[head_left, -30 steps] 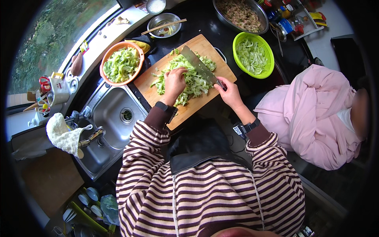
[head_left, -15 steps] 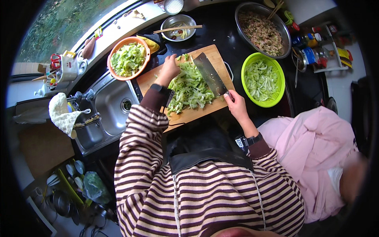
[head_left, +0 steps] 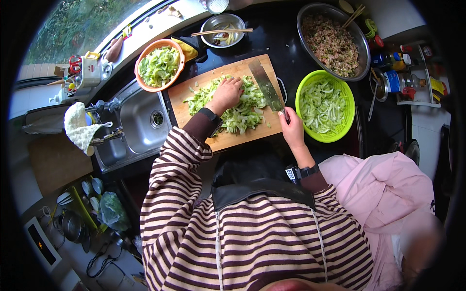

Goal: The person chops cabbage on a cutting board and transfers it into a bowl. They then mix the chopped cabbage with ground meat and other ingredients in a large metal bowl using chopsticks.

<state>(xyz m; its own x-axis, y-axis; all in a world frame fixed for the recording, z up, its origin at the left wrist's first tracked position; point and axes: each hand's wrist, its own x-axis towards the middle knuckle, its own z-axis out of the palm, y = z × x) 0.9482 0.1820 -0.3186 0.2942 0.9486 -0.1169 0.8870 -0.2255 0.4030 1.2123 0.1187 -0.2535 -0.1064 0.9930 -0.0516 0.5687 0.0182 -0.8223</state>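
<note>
My left hand [head_left: 227, 94] lies on a heap of chopped leafy greens [head_left: 244, 116], fingers stretched over the pieces. The greens are spread across the middle of a wooden cutting board [head_left: 178, 99], with small bits scattered on the wood around them. In my right hand [head_left: 292, 127] is the handle of a cleaver [head_left: 267, 86]. Its wide dark blade slants up and left over the board's right side, beside the heap, with bits of green stuck to it.
A green basket [head_left: 350, 109] of cut greens stands right of the board, an orange colander [head_left: 140, 72] of greens at upper left. Behind are a steel bowl [head_left: 302, 41] of minced filling and a smaller bowl [head_left: 204, 39] with chopsticks across. A sink [head_left: 138, 128] lies left; a person in pink [head_left: 388, 189] is at right.
My left hand has moved from the heap's upper left edge onto its middle, its fingers now stretched out. The heap lies flatter and broader. The cleaver is still at its right side.
</note>
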